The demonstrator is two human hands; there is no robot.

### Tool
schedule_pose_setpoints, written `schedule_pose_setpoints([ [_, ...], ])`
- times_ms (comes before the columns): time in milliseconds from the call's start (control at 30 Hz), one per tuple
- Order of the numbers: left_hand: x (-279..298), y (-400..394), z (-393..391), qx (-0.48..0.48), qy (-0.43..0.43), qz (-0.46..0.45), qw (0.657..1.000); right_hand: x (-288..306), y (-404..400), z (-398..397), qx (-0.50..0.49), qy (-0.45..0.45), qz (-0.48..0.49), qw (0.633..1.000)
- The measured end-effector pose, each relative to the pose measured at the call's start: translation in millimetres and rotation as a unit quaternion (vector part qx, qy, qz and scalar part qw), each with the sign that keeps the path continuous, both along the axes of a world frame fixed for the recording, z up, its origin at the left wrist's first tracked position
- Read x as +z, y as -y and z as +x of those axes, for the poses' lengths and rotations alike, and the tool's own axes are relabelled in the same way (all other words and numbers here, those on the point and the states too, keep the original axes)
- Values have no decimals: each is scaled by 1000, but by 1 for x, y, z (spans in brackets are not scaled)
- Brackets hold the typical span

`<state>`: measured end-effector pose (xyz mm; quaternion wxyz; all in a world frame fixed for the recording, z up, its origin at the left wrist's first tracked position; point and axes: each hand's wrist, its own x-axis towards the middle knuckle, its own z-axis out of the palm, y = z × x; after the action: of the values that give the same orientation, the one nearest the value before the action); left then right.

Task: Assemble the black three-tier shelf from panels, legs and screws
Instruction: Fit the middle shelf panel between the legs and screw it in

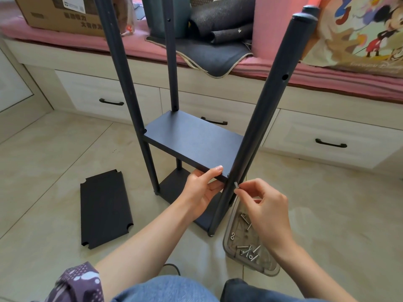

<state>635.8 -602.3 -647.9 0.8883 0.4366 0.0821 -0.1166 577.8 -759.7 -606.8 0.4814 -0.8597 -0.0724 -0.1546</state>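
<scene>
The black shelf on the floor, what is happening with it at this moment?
A person sits on the tiled floor and builds the black three-tier shelf frame. The left hand holds the near edge of the black middle panel level. The right hand pinches a small silver screw against the near right black leg, at the panel's corner. The bottom panel is already in place. One more black flat panel lies on the floor to the left, and a clear plastic tray of spare screws sits beside the leg.

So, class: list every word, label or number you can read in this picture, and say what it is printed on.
Cardboard box: bold Chinese characters in two rows, too blurred to quote.
White label on that box: small print, unreadable.
Cartoon cushion: faint cursive script near its lower edge, illegible.
Shelf panels, legs, screws: no text.
</scene>
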Motion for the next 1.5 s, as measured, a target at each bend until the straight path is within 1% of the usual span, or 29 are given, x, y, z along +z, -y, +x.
schedule_pose_setpoints([
  [133,1,0,-2,-13,21,-22,999,0,-2,-1,0,32,-34,999],
  [367,8,-3,0,-40,46,-37,997,-3,2,-2,-4,31,-50,998],
  [667,9,-2,-2,-26,42,-18,999,-6,1,-3,3,69,-91,993],
  [733,8,-1,-2,-27,44,-22,998,-6,0,-3,-2,68,-103,992],
  [833,9,-2,-2,-26,45,-26,998,-7,-2,-3,-15,42,-76,996],
  [900,10,-1,-1,-26,44,-33,998,-8,-3,-3,-12,38,-77,996],
  [1033,10,-2,0,-29,38,-37,998,-7,2,-5,4,80,-148,986],
  [1100,10,-2,-1,-32,36,-37,998,-6,4,-7,-4,100,-202,974],
  [1167,9,-2,-1,-33,38,-43,998,-4,1,-6,-17,105,-227,968],
  [1267,9,-2,-1,-36,45,-46,997,-1,-4,-3,-19,91,-210,973],
  [1500,9,-1,-1,-35,39,-35,998,0,-4,6,-34,-20,-65,997],
])
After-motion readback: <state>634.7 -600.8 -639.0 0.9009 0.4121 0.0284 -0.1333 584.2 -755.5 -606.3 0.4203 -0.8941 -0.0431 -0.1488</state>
